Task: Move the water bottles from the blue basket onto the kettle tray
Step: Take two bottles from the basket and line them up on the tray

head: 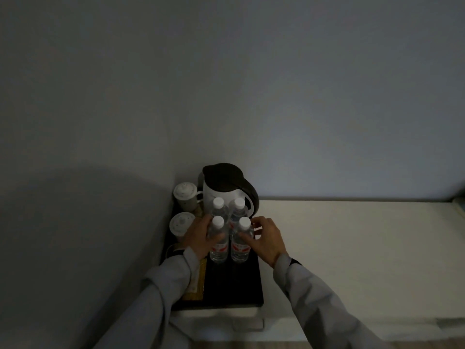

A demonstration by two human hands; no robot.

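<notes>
Several clear water bottles with white caps stand upright in two rows on the black kettle tray, in front of the white kettle with its dark lid. My left hand is wrapped around the near left bottle. My right hand has its fingers on the near right bottle. The two far bottles stand just behind, against the kettle. The blue basket is out of view.
Two lidded white cups stand on the tray's left side by the wall corner. A gold-coloured packet lies along the tray's left edge. The tray rests on a white counter that stretches to the right.
</notes>
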